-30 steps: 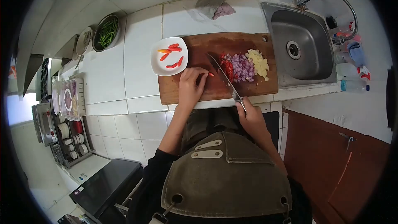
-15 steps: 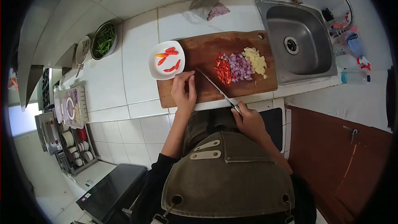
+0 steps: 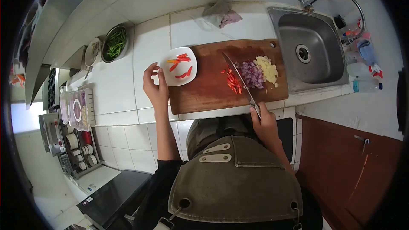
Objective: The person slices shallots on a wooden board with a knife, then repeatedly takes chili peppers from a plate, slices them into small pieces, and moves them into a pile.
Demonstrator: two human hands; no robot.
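Observation:
My left hand (image 3: 156, 87) is at the left edge of a white square dish (image 3: 175, 80), thumb and fingers apart and nothing visible between them. Several whole red chilies (image 3: 183, 56) and one orange chili (image 3: 172, 61) lie in the dish, which overlaps the left end of a wooden cutting board (image 3: 200, 98). In my right hand (image 3: 266, 124) is a kitchen knife (image 3: 238, 74), held by its handle, the blade slanting over the board. Sliced red chilies (image 3: 232, 81), chopped shallots (image 3: 252, 76) and chopped garlic (image 3: 267, 69) sit in neighbouring piles beside the blade.
A steel sink (image 3: 313, 55) adjoins the board on the right, with bottles (image 3: 367, 86) beyond it. At the back left stands a bowl of green chilies (image 3: 116, 44). A lidded plastic container (image 3: 81, 108) sits farther left, and a plastic bag (image 3: 217, 12) lies by the wall.
My left hand has moved left from the board's front edge to the dish's left side. The knife has swung right, its blade now over the chili and shallot piles.

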